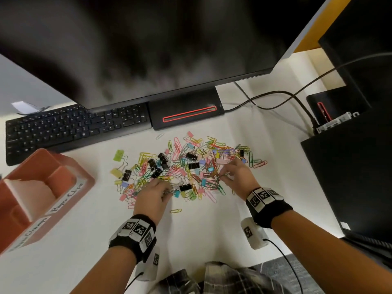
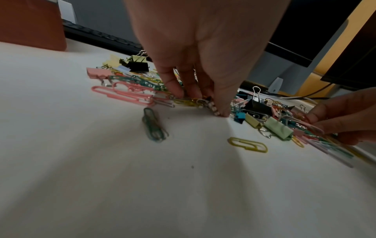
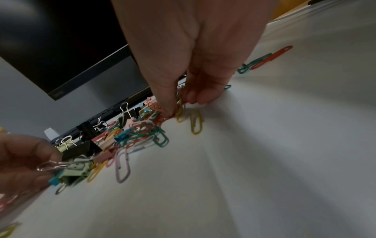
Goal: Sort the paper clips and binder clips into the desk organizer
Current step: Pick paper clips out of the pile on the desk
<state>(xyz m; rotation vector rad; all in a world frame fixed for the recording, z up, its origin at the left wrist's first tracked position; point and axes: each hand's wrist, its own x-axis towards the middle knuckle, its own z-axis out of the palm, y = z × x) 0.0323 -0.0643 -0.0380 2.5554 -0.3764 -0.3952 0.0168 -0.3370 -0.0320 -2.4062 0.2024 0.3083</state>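
- Both forearms enter from the near edge of the white worktop (image 1: 212, 230), each wearing a black wristband with printed markers.
- Left hand (image 1: 153, 193) reaches palm-down into the near-left edge of the pile (image 1: 186, 166); its grip is narrow, fingertips (image 2: 175, 91) pinched on a few clips, though which kind I cannot tell.
- Right hand (image 1: 237, 175) works the pile's right side, thumb and forefinger closed on yellow paper clips (image 3: 180, 111).
- Paper clips and binder clips lie mixed in one heap in front of the keyboard (image 1: 74, 128); a single yellow paper clip (image 1: 175, 211) sits apart, nearer the body.
- Orange desk organizer (image 1: 42, 198) stands well to the left, its labelled compartments looking unfilled.
- Handling, as I judge it: paper clips are light, thin and slick, and they tangle, so pinch one flat by its loop end. Binder clips are stiffer and bulkier; their wire handles or folded body give a surer hold.
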